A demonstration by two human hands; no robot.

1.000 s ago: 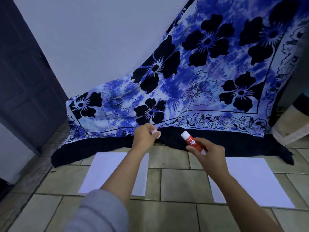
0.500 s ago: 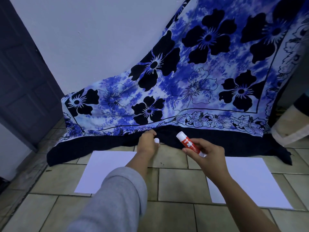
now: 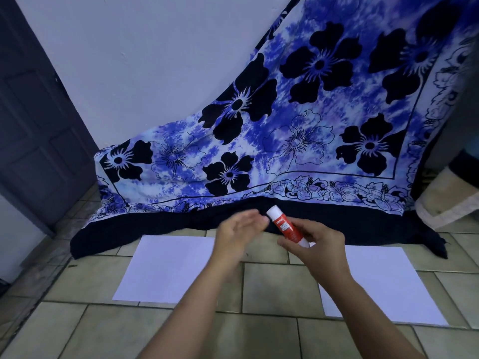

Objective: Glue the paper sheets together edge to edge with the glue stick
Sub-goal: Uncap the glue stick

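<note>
Two white paper sheets lie apart on the tiled floor, one to the left [image 3: 160,270] and one to the right [image 3: 383,281], with a bare strip of tiles between them. My right hand [image 3: 318,244] grips a red glue stick [image 3: 283,225] above that strip, its white tip pointing up and to the left. My left hand [image 3: 239,229] hovers just left of the tip, blurred, fingers stretched out and holding nothing that I can see. The small white cap is not in view.
A blue and black flowered cloth [image 3: 259,151] hangs down the wall and spreads onto the floor just behind the sheets. A dark door [image 3: 31,125] stands at the left. A beige object [image 3: 451,200] sits at the far right.
My left hand pinched a small white cap and lowered it toward the cloth's edge. It now has its fingers stretched out beside the glue stick's tip. My right hand kept hold of the stick.
</note>
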